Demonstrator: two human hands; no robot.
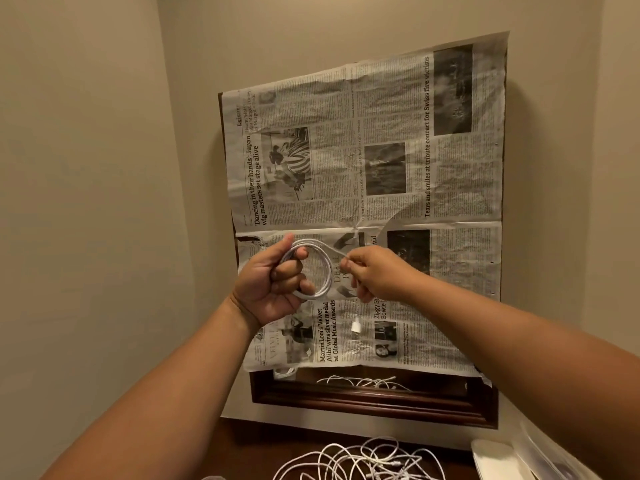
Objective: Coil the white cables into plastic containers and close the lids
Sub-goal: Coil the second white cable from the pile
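A white cable [323,271] is wound into a round coil that I hold up in front of the newspaper-covered mirror. My left hand [273,282] grips the coil's left side, fingers curled through the loop. My right hand [375,273] pinches the cable's free tail just to the right of the coil. The tail hangs down and ends in a white plug [355,327]. A tangle of several loose white cables [363,460] lies on the dark wooden top below. Clear plastic containers [540,455] sit at the bottom right, partly cut off.
A newspaper sheet [381,150] covers a dark-framed mirror [374,403] leaning on the beige wall. The uncovered strip of glass reflects the cables. A white lid or dish [495,457] lies beside the containers. Walls close in on the left and right.
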